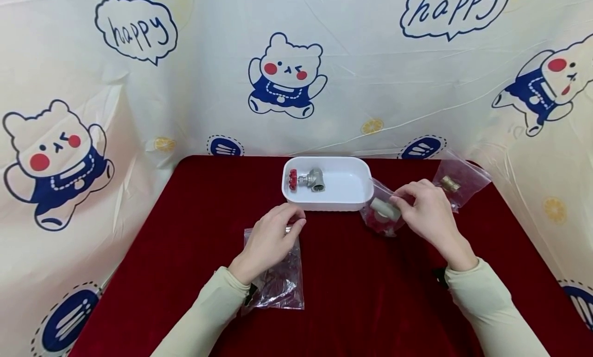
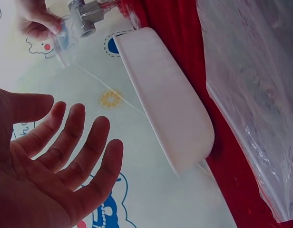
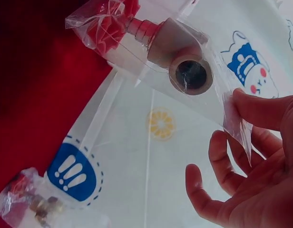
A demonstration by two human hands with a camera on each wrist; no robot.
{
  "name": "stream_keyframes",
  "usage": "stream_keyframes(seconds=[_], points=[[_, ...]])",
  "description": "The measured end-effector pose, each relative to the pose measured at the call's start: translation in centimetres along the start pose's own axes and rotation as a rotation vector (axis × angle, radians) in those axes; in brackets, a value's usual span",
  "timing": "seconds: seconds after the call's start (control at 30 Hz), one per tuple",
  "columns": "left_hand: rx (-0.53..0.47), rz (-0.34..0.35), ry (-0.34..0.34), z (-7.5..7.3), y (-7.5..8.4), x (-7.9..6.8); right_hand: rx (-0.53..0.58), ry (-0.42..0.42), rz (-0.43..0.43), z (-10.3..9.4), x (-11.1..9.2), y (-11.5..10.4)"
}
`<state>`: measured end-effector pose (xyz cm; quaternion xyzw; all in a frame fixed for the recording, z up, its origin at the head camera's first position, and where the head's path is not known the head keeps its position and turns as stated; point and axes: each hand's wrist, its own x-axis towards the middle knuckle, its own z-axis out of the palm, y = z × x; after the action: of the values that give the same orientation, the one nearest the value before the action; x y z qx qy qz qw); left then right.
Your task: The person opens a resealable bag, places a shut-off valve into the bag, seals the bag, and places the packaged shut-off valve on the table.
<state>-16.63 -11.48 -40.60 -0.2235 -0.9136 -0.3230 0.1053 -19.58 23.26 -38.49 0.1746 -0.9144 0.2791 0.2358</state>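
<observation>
My right hand [image 1: 428, 213] pinches the top edge of a clear plastic bag [image 3: 222, 102] between thumb and fingers. Inside that bag is a grey metal valve [image 3: 172, 47] with a red handwheel [image 3: 111, 26], its round port facing the right wrist camera. The bag hangs beside the right end of a white tray [image 1: 343, 205]. My left hand [image 1: 268, 236], fingers loosely bent and holding nothing, is over another clear plastic bag [image 1: 282, 290] in front of the tray. Within the tray, at its left side, lies a second valve [image 1: 316, 179] with a red handwheel [image 1: 293, 180].
Right of my right hand, a clear bag [image 1: 468, 179] with a brass fitting [image 1: 449, 184] lies near the table's back right corner. A dark red cloth [image 1: 204, 208] covers the table. Printed curtains [image 1: 199, 89] rise behind the table and along both sides.
</observation>
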Motion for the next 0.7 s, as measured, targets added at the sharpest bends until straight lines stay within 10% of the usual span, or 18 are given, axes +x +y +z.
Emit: stream_keyframes(seconds=[0.7], points=[[-0.012, -0.017, -0.02, 0.0, -0.2, -0.1, -0.054, -0.019, 0.175, -1.4, 0.6, 3.9]])
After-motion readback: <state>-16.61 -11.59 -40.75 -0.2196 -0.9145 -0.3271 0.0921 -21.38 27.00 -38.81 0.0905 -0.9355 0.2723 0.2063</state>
